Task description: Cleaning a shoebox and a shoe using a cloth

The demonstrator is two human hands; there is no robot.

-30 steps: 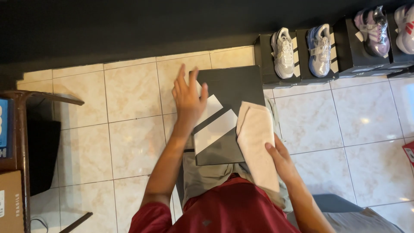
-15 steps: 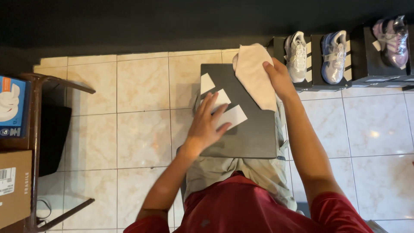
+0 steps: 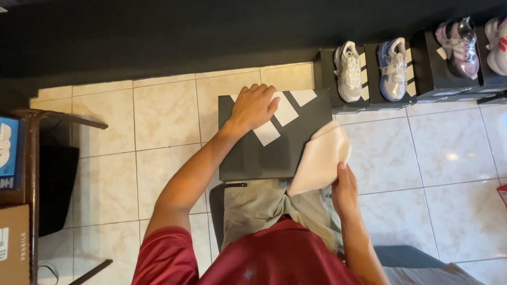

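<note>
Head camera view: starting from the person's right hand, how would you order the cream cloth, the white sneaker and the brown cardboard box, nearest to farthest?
1. Cream cloth: held in the right hand, over the dark grey shoebox's right edge.
2. White sneaker: up and slightly right, on a black box by the dark wall.
3. Brown cardboard box: far left edge of the view, beyond the left arm.

Dark grey box [image 3: 253, 158] with white stripes, cream cloth [image 3: 319, 161], red shirt [image 3: 264, 258]

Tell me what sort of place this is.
Probably a shoe shop or its stockroom: sneakers displayed on black boxes along the wall, and the left hand rests on a dark shoebox.
</note>
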